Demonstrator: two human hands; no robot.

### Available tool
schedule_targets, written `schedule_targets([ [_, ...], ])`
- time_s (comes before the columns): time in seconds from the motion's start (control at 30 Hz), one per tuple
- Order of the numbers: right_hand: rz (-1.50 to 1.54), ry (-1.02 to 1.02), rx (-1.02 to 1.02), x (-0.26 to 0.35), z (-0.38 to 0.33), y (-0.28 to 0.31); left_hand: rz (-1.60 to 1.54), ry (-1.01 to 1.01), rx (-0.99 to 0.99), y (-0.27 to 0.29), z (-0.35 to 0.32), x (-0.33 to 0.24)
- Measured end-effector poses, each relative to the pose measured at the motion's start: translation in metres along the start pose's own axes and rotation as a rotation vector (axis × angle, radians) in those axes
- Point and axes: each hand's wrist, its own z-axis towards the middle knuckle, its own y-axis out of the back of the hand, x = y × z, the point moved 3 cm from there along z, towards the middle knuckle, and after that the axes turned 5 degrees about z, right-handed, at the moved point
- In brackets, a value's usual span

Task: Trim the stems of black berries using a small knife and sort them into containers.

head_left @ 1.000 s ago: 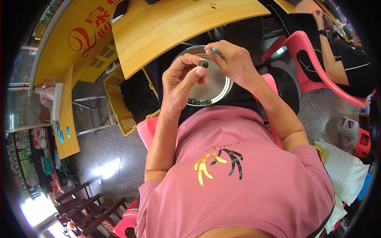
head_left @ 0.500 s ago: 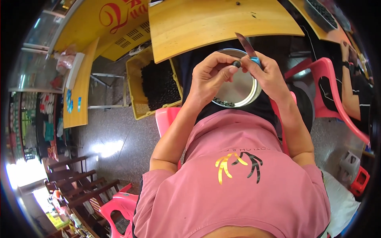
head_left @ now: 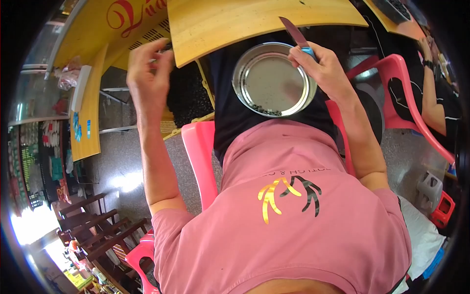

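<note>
My right hand (head_left: 320, 62) is closed around the blue handle of a small knife (head_left: 293, 32), its blade pointing up and to the left. Below that hand a round metal basin (head_left: 238, 73) rests on my lap. Several small dark pieces (head_left: 267, 110) lie along its near inner edge. Off to the left, my left hand (head_left: 149, 66) is raised over the side of a yellow crate (head_left: 210, 90) heaped with small dark round pieces (head_left: 188, 98). Its fingers are bent and smeared by motion, so whether anything is in them cannot be made out.
A wooden table (head_left: 264, 14) spans the front, its near edge just beyond the basin. At far left stands a narrow wooden counter (head_left: 88, 139). Pink plastic chairs (head_left: 401, 73) flank me. A person's arm (head_left: 431, 98) shows at right, near a tray of dark pieces (head_left: 391, 10).
My left hand has left the spot above the basin, where it pinched a dark round piece beside the knife, and swung left toward the crate. My right hand still grips the knife.
</note>
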Motion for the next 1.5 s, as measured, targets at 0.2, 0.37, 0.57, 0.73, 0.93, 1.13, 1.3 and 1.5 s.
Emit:
schedule_targets([
  [0.2,-0.046,0.038,0.078,-0.001,0.000,-0.004,-0.217,-0.324,0.813,-0.094,-0.043,-0.052],
  [0.37,-0.068,0.002,0.065,0.001,-0.001,0.002,0.204,-0.629,1.082,-0.147,-0.061,-0.053],
  [0.57,-0.077,0.028,0.069,0.005,-0.001,0.002,0.260,-0.573,1.282,-0.163,-0.060,-0.067],
  [0.73,-0.088,0.012,0.092,0.006,-0.001,0.001,0.060,-0.508,1.328,-0.170,-0.068,-0.060],
  [0.93,-0.068,0.009,0.098,0.002,-0.002,0.000,-0.035,-0.516,1.404,-0.181,-0.070,-0.069],
  [1.13,-0.050,0.008,0.091,-0.002,0.001,0.004,-0.212,-0.369,1.417,-0.179,-0.057,-0.068],
  [1.3,-0.051,-0.018,0.074,-0.005,0.001,0.008,-0.867,0.240,1.164,-0.159,-0.022,-0.053],
  [1.5,0.069,0.045,0.024,0.002,-0.001,-0.007,-1.420,0.423,0.634,-0.158,-0.019,-0.049],
])
